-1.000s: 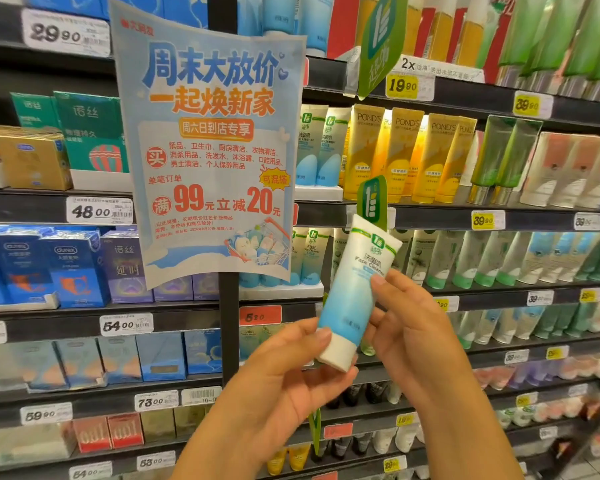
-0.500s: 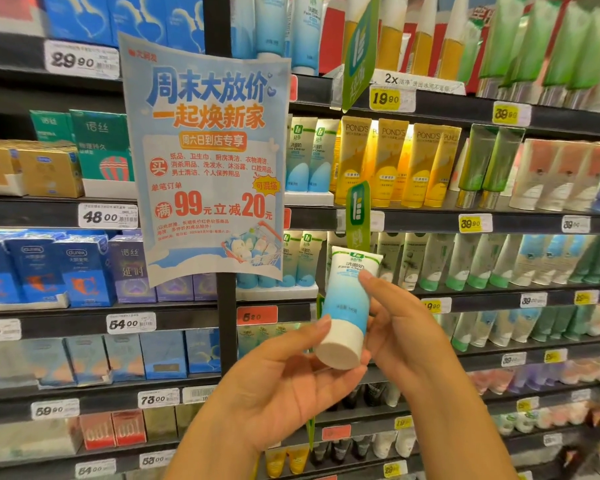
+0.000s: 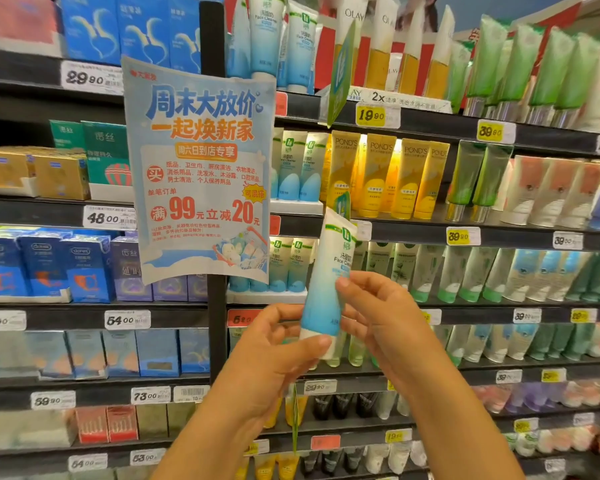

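- Behind stand dark shop shelves point(image 3: 413, 233).
- The left hand point(image 3: 274, 355) pinches the cap end of a soft plastic tube point(image 3: 321, 299) held in the air before them; the right hand point(image 3: 385, 320) curls its fingers point(image 3: 343, 282) round the middle.
- The tube is white fading to blue, with a green logo and a white cap.
- Its long axis is near upright, top leaning right, cap pointing down.

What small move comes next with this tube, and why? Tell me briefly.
Probably slide the right hand lower on the tube: its thumb covers part of the printed label. The left hand pinches the white cap end, so the tube, held cap-down, should stay steady.
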